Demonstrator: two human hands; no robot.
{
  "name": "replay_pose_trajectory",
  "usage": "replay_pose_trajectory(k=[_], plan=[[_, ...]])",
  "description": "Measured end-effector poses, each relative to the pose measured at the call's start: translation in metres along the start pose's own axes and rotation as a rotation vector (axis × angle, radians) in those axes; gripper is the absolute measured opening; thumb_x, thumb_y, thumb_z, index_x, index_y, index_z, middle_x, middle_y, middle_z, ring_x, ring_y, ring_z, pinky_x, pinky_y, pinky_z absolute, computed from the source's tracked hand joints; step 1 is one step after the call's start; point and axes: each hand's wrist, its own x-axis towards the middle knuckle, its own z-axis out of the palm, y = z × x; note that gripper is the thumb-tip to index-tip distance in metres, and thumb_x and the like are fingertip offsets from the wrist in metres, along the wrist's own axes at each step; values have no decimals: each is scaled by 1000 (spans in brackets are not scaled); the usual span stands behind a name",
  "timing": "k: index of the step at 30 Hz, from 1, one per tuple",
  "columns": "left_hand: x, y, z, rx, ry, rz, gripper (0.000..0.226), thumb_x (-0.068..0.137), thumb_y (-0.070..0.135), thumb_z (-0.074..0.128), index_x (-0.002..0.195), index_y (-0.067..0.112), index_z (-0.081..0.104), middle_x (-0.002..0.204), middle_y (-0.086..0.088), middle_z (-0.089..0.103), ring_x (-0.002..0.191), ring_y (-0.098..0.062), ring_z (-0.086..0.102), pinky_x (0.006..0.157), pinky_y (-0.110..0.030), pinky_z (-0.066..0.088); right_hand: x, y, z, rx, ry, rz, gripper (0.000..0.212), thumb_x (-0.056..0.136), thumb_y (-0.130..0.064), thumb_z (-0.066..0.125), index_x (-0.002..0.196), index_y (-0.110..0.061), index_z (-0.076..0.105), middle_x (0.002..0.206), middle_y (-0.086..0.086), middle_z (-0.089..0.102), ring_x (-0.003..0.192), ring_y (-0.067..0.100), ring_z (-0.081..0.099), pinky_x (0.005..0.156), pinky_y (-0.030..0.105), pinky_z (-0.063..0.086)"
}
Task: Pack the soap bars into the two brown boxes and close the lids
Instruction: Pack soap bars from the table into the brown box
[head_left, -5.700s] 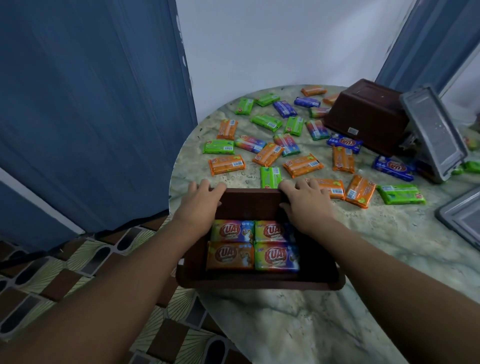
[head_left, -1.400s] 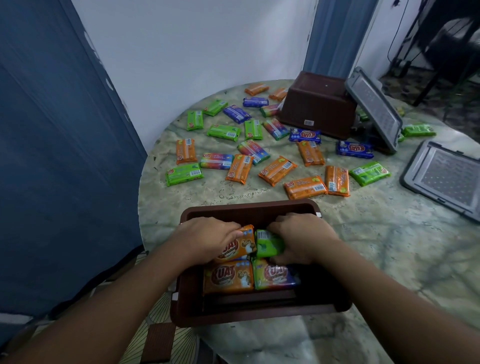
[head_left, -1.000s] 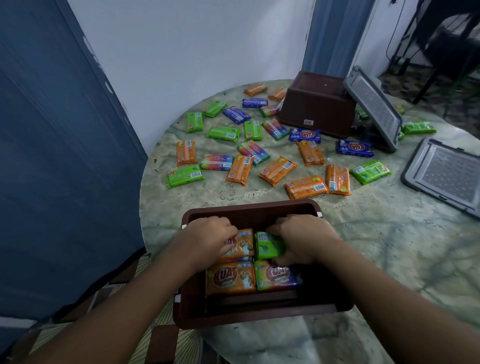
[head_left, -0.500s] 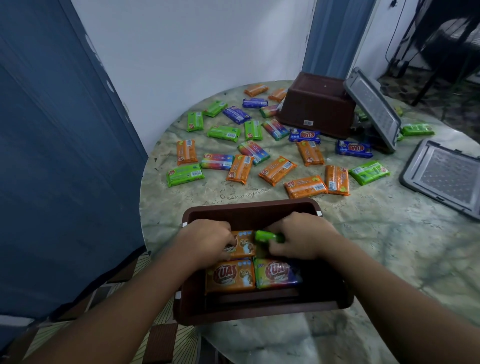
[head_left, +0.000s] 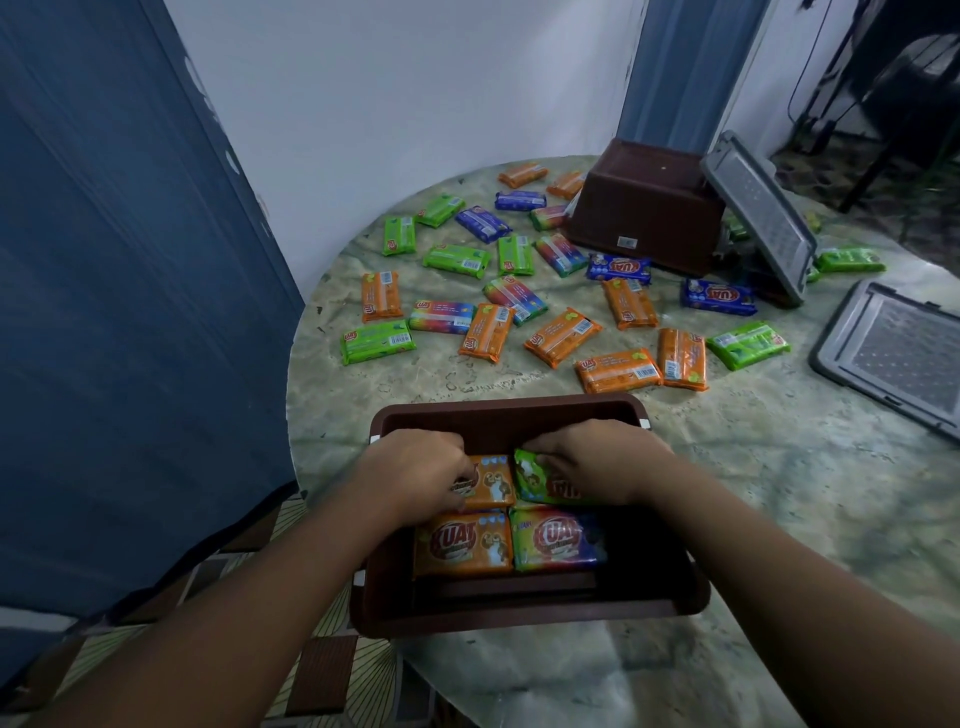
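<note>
— Down at the counter's (head_left: 779, 493) near edge, what needs care?
— Left hand (head_left: 415, 475), fingers curled over the orange soap bar (head_left: 493, 480), should press it flat in the brown box (head_left: 519, 616).
— And the right?
— Right hand (head_left: 605, 460), its grip pinching the green soap bar (head_left: 535, 480), should lay it level alongside, label up, snug against the far wall. Loose bars (head_left: 561, 335) wait beyond.

Open brown box (head_left: 524, 613) sits at the table's six o'clock edge, four wrapped soap bars (head_left: 462, 543) flat inside. Loose bars (head_left: 563, 336) lie scattered toward twelve. Second brown box (head_left: 644, 208) stands upside down at one o'clock, grey lids (head_left: 901, 353) at two.
</note>
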Motion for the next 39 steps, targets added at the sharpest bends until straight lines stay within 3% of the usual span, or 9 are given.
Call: replay_pose_trajectory(k=[7,14,24,28,32,35,39], plan=[[-1,1,0,4,9,1,42,93,53,61,129,33,66,118,8,59,104,-18,62,82,-41,55,-3,1,3,-52,73,-32,39,107,-46,44,145,-47,51,129,-10,62,115,14,61,90,35,54],[0,1,0,3,5,-6,43,92,54,63,130,34,64,119,8,59,105,-18,62,83,-41,54,-4,2,-3,72,64,-17,35,107,-43,47,140,-38,57,132,-11,65,117,12,62,95,36,54],[-1,0,0,1,22,-7,43,92,53,62,132,35,63,119,7,59,105,-19,62,82,-40,54,0,1,-2,42,38,-8,35,107,-43,45,139,-42,57,133,-16,65,117,11,61,96,37,54],[-1,0,1,-4,27,-6,45,92,53,63,133,34,62,118,7,59,104,-19,62,82,-39,54,-3,0,-5,81,12,3,27,104,-44,51,130,-39,58,115,-12,67,105,12,65,86,36,56],[1,-2,0,-11,19,-10,48,90,55,65,134,35,62,117,9,58,105,-18,61,79,-38,53,-14,-8,-5,133,30,-14,47,97,-36,61,141,-38,42,123,-7,59,106,16,60,88,38,54],[1,-1,-1,2,11,-11,48,89,56,66,132,35,62,117,8,58,106,-19,61,77,-36,50,-23,-18,0,198,92,-45,57,94,-33,61,143,-47,36,122,-6,53,103,17,60,86,39,55],[0,0,-1,35,18,-8,45,89,55,64,128,32,64,115,7,59,104,-21,62,75,-36,50,-26,-27,17,532,383,8,34,94,-25,64,122,-41,54,110,-8,55,95,10,59,81,42,58]])
